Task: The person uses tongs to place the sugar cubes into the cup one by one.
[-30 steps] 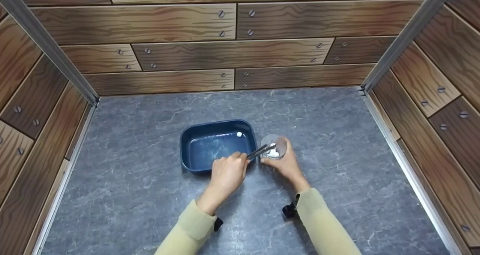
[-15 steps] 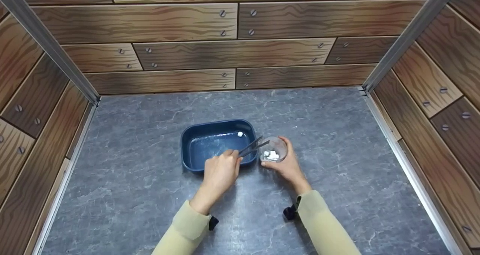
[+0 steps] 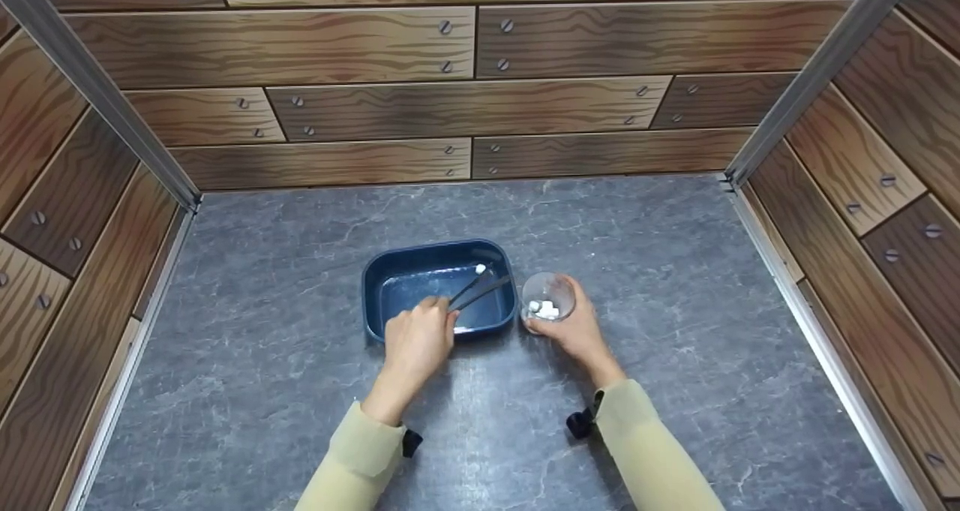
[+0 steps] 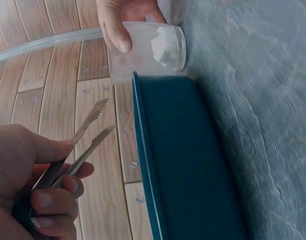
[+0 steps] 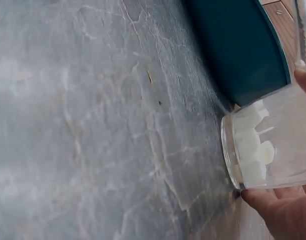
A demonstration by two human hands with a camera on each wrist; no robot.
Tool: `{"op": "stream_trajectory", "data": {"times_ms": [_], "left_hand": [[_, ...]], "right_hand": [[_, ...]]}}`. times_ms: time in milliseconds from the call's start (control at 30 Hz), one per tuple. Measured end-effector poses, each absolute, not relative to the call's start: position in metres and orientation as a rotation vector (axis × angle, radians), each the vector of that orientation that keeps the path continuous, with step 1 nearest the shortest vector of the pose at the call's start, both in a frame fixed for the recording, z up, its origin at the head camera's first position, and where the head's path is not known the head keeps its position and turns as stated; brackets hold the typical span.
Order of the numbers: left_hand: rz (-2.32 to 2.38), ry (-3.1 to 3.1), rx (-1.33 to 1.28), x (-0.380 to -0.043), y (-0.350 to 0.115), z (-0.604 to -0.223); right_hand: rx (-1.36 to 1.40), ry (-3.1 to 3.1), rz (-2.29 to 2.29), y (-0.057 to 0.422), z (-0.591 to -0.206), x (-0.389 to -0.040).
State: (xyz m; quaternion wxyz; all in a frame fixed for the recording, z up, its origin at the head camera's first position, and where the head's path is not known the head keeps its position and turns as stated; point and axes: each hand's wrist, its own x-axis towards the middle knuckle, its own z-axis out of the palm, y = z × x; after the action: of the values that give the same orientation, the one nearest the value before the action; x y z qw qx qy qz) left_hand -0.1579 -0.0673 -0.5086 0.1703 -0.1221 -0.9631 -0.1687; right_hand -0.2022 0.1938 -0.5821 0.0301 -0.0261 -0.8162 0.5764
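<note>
My left hand (image 3: 418, 342) holds metal tongs (image 4: 88, 132) with serrated tips, which stand apart over the blue tub (image 3: 375, 297). One small white cube (image 3: 481, 269) lies in the tub's far right corner; the tips appear close to it, but whether they touch it I cannot tell. My right hand (image 3: 574, 331) grips a clear cup (image 3: 555, 286) standing just right of the tub. Several white cubes (image 5: 252, 145) are piled at the cup's bottom. In the left wrist view nothing shows between the tong tips.
Grey marbled tabletop (image 3: 262, 391) surrounds the tub and cup. Wood-patterned panels (image 3: 375, 46) rise at the back and both sides, with metal rails (image 3: 817, 331) along the edges. A black wrist device (image 3: 580, 424) shows under the right sleeve.
My left hand has moved left with the tongs, from inside the cup's mouth to above the tub. The tong tips have spread apart. My right hand and the cup stay nearly in place.
</note>
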Motion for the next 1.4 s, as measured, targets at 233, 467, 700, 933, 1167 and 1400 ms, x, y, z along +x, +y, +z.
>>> {"op": "stream_trajectory", "data": {"times_ms": [233, 467, 700, 933, 1167, 1400], "left_hand": [[-0.47, -2.778, -0.276, -0.165, -0.076, -0.516], [-0.423, -2.841, -0.244, -0.175, -0.081, -0.526], [-0.386, -2.88, -0.235, -0.184, -0.08, -0.53], [-0.368, -2.917, -0.205, -0.193, -0.075, -0.533], [-0.345, -2.926, -0.214, -0.199, -0.07, -0.533], [-0.341, -2.919, -0.209, -0.202, -0.066, -0.537]], "right_hand": [[-0.091, -2.524, 1.738, 0.193, -0.582, -0.205], [-0.116, -2.562, 1.693, 0.192, -0.582, -0.205], [-0.118, -2.568, 1.67, 0.191, -0.582, -0.204], [-0.094, -2.559, 1.69, 0.191, -0.584, -0.205], [-0.084, -2.565, 1.678, 0.191, -0.583, -0.204], [-0.07, -2.556, 1.695, 0.191, -0.584, -0.204]]}}
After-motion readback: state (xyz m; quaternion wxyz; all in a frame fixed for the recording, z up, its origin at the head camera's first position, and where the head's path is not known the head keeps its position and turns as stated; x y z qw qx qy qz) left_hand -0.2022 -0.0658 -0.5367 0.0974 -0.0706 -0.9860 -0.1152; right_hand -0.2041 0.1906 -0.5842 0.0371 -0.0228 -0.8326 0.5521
